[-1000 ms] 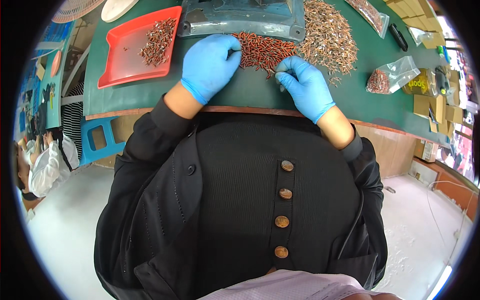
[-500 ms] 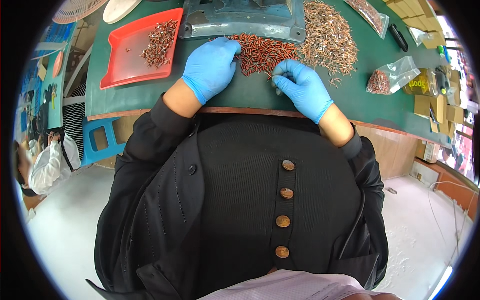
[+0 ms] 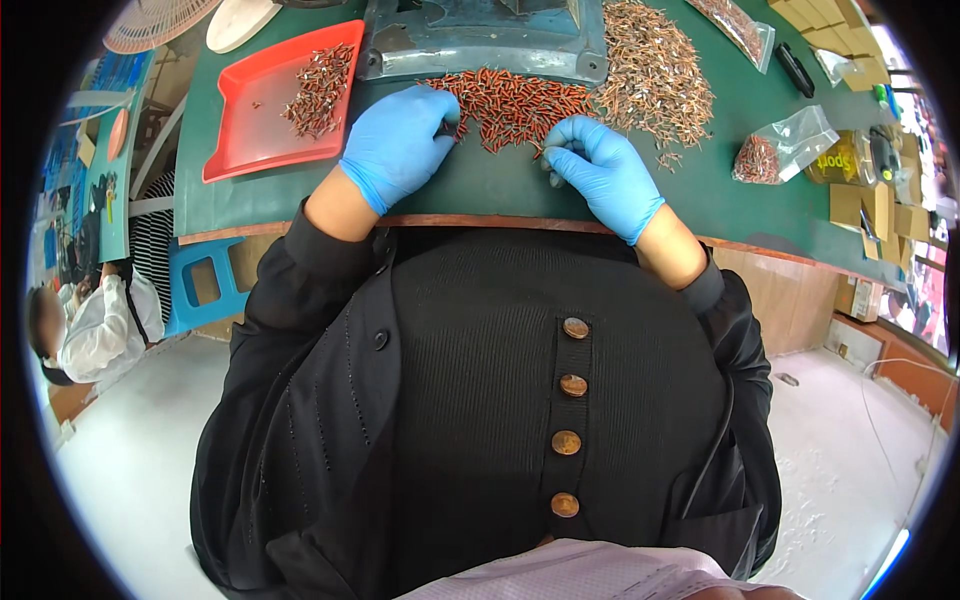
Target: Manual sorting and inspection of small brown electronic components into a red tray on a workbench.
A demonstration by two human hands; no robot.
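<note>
**Gloved hands working at the red-brown pile**

Since the earlier frame the left hand (image 3: 398,145) has barely shifted, while the right hand (image 3: 598,172) has drawn back a little from the pile toward the desk's near edge, its fingers curling inward.

Both hands wear thin blue gloves. The left one lies knuckles-up at the pile's left end, thumb and forefinger closed as if pinching one piece, though the piece itself is too small to make out. The right hand's fingertips are bunched together; whether they hold anything I cannot tell.

The pile of small red-brown sleeved parts (image 3: 515,98) lies between and just beyond the hands on the green desk (image 3: 480,195). It is still heaped thick, so most of the work looks left to do. A small cluster of similar parts (image 3: 318,90) sits in the red plastic tray (image 3: 250,140) to the left, seemingly the finished share.

To the right spreads a paler heap of thin metal pieces (image 3: 650,70), glinting and wiry. A clear bag of reddish parts (image 3: 775,152) lies farther right. The desk surface is matte, its front edge trimmed in wood.
</note>
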